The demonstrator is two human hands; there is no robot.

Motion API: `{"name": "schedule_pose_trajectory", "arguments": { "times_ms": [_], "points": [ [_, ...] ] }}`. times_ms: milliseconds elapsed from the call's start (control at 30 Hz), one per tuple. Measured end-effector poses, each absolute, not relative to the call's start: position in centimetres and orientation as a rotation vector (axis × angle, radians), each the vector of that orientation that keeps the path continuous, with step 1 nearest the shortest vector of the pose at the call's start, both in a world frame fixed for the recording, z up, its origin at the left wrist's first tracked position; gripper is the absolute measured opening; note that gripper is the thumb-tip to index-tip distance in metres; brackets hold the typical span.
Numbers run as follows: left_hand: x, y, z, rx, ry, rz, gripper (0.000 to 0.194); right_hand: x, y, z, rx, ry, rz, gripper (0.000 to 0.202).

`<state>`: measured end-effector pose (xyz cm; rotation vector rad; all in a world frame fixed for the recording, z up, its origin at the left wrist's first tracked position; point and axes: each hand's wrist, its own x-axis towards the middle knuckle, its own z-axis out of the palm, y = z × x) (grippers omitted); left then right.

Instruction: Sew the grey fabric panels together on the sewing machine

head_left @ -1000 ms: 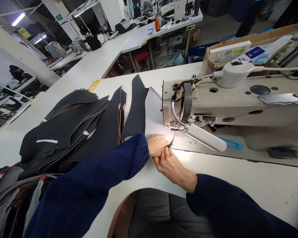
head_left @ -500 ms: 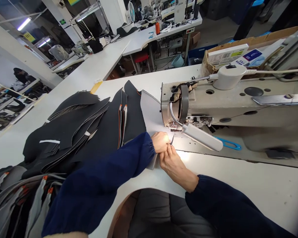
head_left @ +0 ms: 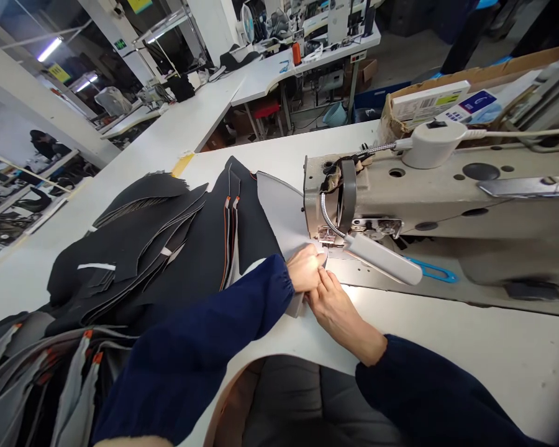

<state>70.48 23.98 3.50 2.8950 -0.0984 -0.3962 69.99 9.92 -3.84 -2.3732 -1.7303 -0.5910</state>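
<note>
A grey fabric panel with dark edging (head_left: 279, 208) lies under the needle end of the sewing machine (head_left: 363, 186). My left hand (head_left: 304, 268) is closed on the panel's edge just in front of the presser foot. Beside it, touching it, my right hand (head_left: 333, 304) pinches the same edge between thumb and fingers. The fingertips partly hide the cloth there. Left of the panel, dark fabric pieces with orange-tipped strips (head_left: 230, 236) spread over the white table (head_left: 494, 335).
Stacked dark cut pieces (head_left: 135, 242) cover the table's left side, with more grey pieces (head_left: 69, 385) at the near left corner. A lamp head (head_left: 386, 259) hangs by the needle, near a blue plastic tool (head_left: 431, 270). Behind the machine stands a cardboard box (head_left: 479, 81).
Both hands have shifted slightly right and nearer to me, still on the panel's edge. The far end of the fabric has swung a little to the left. The view has moved slightly.
</note>
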Motion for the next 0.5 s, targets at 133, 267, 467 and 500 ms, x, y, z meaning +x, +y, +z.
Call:
{"name": "schedule_pose_trajectory", "arguments": {
  "times_ms": [133, 267, 467, 500],
  "points": [
    [67.3, 24.2, 4.1, 2.991, -0.069, -0.462, 0.053, 70.0, 9.5, -4.4, -2.331, -1.690, -0.676, 0.034],
    [66.0, 23.9, 3.9, 3.087, -0.095, -0.494, 0.051, 69.9, 9.5, -4.1, -2.332, -1.641, -0.737, 0.035],
    [67.0, 23.8, 1.9, 3.099, -0.266, -0.270, 0.047, 70.5, 9.4, -3.9, -2.337, -1.673, -0.680, 0.037],
    [67.3, 23.9, 1.7, 3.097, -0.262, -0.238, 0.046, 70.8, 9.4, -3.9, -2.332, -1.670, -0.683, 0.037]
  ]
}}
